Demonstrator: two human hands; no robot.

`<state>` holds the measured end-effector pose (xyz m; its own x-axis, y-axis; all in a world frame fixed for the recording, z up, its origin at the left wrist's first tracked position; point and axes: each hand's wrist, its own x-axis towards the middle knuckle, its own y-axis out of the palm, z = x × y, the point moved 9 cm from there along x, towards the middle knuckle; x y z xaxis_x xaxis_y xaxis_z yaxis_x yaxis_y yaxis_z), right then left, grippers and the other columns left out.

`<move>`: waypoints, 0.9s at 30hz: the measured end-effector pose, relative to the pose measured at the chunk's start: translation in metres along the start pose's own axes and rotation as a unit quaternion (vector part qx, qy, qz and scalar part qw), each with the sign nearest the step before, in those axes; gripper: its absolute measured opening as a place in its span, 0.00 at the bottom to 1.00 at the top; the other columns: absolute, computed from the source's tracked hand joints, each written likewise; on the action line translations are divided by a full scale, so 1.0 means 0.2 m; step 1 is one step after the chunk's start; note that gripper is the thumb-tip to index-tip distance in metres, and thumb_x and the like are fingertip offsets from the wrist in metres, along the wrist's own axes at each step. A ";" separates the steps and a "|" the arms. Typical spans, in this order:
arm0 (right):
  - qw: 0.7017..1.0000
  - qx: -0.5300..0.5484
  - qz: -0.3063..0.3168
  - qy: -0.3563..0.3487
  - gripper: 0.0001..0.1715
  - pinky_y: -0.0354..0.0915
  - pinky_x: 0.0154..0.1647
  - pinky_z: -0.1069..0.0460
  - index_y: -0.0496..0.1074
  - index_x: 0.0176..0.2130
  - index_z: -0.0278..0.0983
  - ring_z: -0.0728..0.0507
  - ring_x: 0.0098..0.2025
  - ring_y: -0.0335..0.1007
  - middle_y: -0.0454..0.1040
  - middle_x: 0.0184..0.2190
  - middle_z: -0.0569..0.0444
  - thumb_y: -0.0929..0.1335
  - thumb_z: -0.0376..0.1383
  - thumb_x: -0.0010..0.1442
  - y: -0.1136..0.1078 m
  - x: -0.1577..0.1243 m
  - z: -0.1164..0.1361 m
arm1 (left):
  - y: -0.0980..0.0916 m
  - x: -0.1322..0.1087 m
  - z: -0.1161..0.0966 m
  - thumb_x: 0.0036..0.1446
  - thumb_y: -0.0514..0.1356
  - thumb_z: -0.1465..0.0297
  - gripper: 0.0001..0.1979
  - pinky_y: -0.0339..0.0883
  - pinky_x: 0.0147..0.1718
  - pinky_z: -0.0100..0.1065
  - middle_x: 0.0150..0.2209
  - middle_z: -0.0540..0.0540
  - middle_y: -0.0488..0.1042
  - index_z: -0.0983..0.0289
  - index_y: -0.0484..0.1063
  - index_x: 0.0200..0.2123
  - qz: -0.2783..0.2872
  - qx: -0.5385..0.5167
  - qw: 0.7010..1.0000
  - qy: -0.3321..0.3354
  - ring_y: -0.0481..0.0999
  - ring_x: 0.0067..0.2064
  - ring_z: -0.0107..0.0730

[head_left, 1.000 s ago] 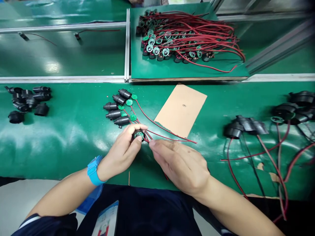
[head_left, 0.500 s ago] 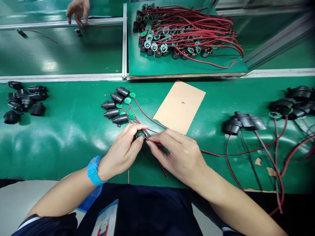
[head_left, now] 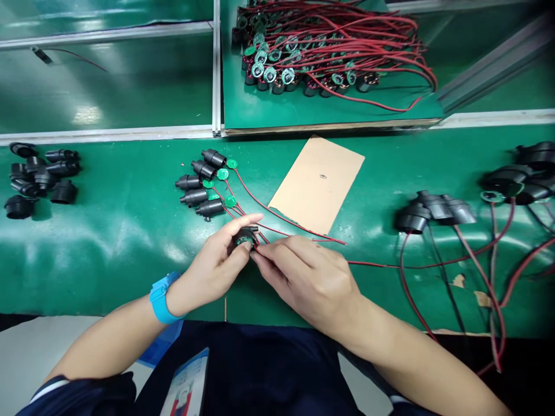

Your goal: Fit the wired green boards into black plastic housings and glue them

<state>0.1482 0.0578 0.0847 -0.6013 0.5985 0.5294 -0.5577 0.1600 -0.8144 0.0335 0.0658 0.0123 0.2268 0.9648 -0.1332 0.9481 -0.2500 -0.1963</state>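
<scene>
Curling left hand (head_left: 210,271) fingers round a black plastic housing (head_left: 249,230), just left of centre in the head view, with a green circuit board (head_left: 244,239) at its mouth; pinching red wire (head_left: 256,247) narrowly beside it with the right hand (head_left: 314,274). Best, probably, to brace firmly, pinch close, avoid tugging.

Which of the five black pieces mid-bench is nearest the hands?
The cluster's lowest piece, just beyond the left hand; the other four lie farther away.
</scene>
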 end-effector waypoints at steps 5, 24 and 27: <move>0.999 0.022 0.022 0.025 0.08 0.70 0.31 0.50 0.76 0.46 0.35 0.46 0.31 0.78 0.81 0.34 0.51 0.70 0.36 0.68 0.01 0.01 -0.03 | 0.02 -0.01 0.04 0.69 0.53 0.69 0.28 0.75 0.47 0.39 0.53 0.59 0.76 0.59 0.55 0.70 0.017 -0.058 0.998 -0.031 0.77 0.47 0.35; 0.998 0.014 0.013 0.059 0.06 0.69 0.33 0.50 0.73 0.41 0.36 0.45 0.32 0.77 0.82 0.33 0.53 0.71 0.35 0.62 0.02 -0.01 -0.05 | -0.37 -0.04 -0.24 0.75 0.46 0.65 0.21 0.69 0.48 0.45 0.44 0.51 0.84 0.58 0.80 0.46 -0.267 0.216 0.923 0.174 0.80 0.47 0.34; 0.996 0.005 0.032 0.079 0.08 0.71 0.36 0.51 0.72 0.45 0.37 0.46 0.35 0.79 0.82 0.38 0.54 0.70 0.33 0.63 -0.08 -0.04 -0.09 | -0.83 -0.22 -0.21 0.76 0.45 0.63 0.21 0.61 0.33 0.39 0.36 0.46 0.81 0.59 0.77 0.42 -0.519 0.051 0.830 0.198 0.81 0.42 0.26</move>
<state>0.1716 0.0650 0.0896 -0.5379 0.7240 0.4319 -0.5282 0.1099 -0.8420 -0.1243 0.0683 0.0910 -0.6255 0.6114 0.4847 0.6602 0.7458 -0.0889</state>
